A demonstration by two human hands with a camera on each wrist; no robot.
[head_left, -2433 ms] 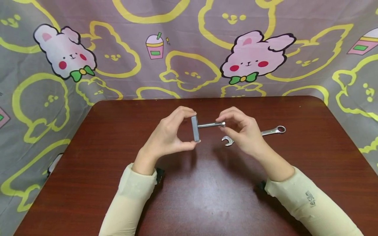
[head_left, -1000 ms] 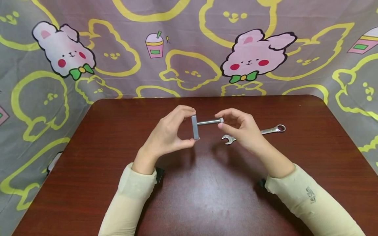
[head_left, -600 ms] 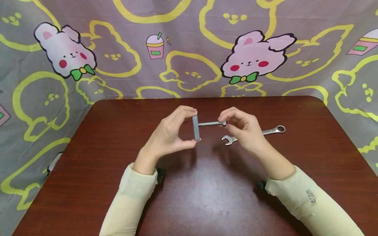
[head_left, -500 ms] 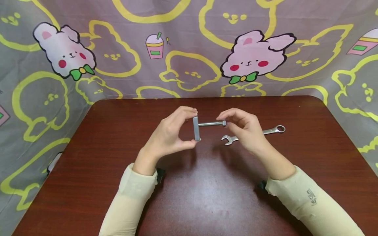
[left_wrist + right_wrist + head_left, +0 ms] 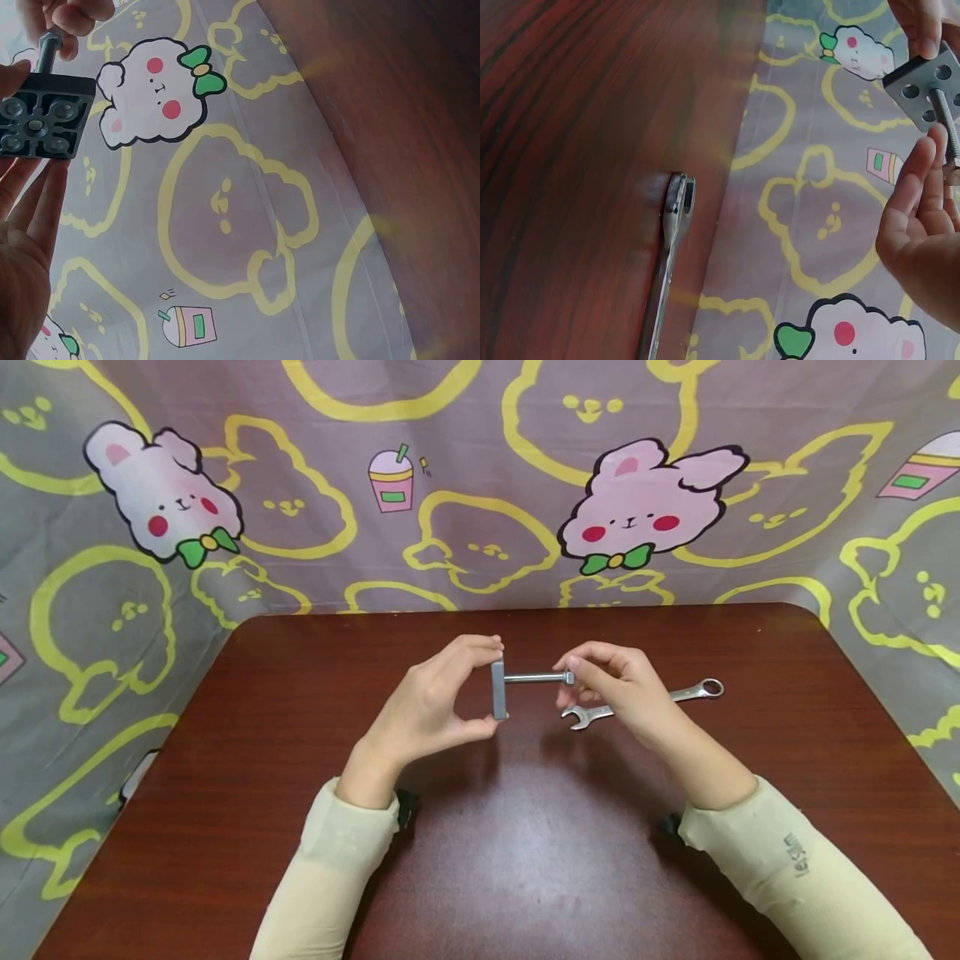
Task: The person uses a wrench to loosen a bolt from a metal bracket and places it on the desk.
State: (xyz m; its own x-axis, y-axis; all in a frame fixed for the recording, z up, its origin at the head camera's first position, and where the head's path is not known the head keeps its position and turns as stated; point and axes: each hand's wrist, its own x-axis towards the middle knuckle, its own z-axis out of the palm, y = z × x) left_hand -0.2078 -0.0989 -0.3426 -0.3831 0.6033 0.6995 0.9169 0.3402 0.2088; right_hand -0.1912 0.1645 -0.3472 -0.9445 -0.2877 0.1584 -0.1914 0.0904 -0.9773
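My left hand holds a grey square plate by opposite edges, thumb below and fingertips above in the head view. Round holes near its corners show on the plate in the right wrist view; its recessed back faces the left wrist camera. A long threaded bolt sticks out of the plate's middle toward the right, roughly level. At its far end, the thumb and curled fingers of my right hand pinch the hex head. Both hands are raised above the table.
A combination wrench lies on the dark brown table behind and below my right hand, its open end toward the left and its ring end toward the right. A patterned curtain surrounds the table's back and sides.
My right thumb has moved from below the bolt head to its upper side, and the fingers have curled lower behind it. The left hand and plate have hardly moved.
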